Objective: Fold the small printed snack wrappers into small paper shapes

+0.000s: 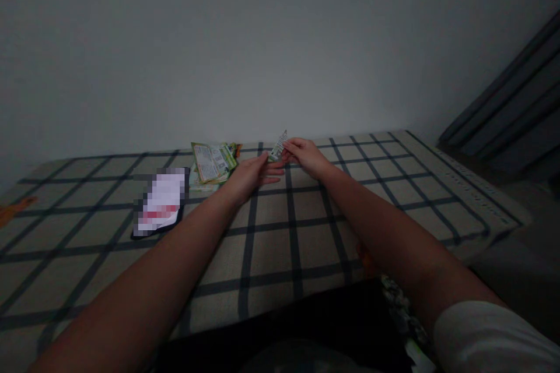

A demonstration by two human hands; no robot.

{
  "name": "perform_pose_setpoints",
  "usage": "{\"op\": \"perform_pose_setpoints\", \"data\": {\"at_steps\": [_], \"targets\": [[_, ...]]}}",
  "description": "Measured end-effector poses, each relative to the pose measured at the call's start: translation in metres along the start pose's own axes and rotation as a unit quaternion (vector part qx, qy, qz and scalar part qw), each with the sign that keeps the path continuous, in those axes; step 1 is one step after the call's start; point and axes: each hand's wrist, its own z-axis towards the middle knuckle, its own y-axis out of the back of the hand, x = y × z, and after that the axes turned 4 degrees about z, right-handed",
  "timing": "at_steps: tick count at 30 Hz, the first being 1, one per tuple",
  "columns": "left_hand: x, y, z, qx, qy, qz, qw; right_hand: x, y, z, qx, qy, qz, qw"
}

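Both my arms reach forward over a checked cloth surface (271, 245). My right hand (306, 156) pinches a small green-and-white sachet (278, 147) and holds it tilted just above the cloth. My left hand (251, 175) is right beside it, fingers stretched toward the sachet, thumb tip close to its lower end; I cannot tell whether it touches. A pile of flat green packets (213, 163) lies just left of my left hand.
A flat dark-edged item with a blurred face (160, 203) lies left of the packets. A plain wall (262, 41) rises behind the surface. Dark slanted panels (511, 116) stand at the right. An orange scrap (13, 210) sits at the far left edge.
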Motion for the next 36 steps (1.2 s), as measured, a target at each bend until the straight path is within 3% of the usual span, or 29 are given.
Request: {"op": "perform_pose_setpoints", "data": {"at_steps": [12,19,24,28,36], "targets": [[0.001,0.004,0.001,0.011,-0.017,0.014,1.0,0.004,-0.01,-0.005,0.041,-0.021,-0.051,0.998],[0.006,0.009,0.002,-0.017,-0.05,0.102,0.993,0.003,-0.011,-0.006,0.091,-0.004,-0.125,0.988],[0.012,0.015,0.006,-0.067,-0.118,0.277,0.951,0.003,-0.008,-0.007,0.102,0.103,-0.281,0.949],[0.008,0.015,0.003,-0.083,-0.144,0.336,0.927,0.002,-0.011,-0.009,0.092,0.171,-0.37,0.908],[-0.001,0.015,-0.001,-0.118,-0.148,0.391,0.901,0.001,-0.018,-0.011,0.047,0.104,-0.325,0.939]]}}
